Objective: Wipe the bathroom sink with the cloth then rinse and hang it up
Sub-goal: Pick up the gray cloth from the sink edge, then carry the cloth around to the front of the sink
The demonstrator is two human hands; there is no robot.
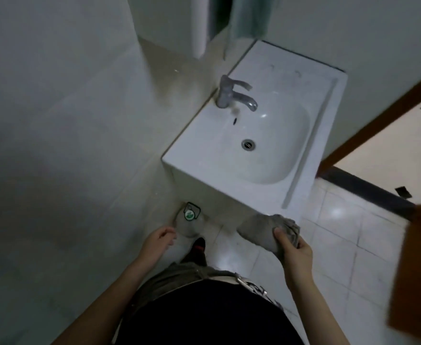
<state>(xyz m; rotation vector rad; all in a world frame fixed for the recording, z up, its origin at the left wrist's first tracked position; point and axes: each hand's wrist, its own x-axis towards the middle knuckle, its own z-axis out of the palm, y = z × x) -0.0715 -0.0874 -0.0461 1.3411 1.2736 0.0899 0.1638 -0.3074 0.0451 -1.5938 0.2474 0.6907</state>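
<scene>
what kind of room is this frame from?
Most likely a small household bathroom. A white ceramic sink with a chrome single-lever faucet stands against a pale tiled wall, and the floor is glossy tile. The right hand holds a grey cloth in front of the sink.

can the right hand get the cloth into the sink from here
Probably yes. The right hand grips the cloth just below the sink front edge, and nothing lies between them. The basin looks bare, and the faucet sits at the far side.
</scene>
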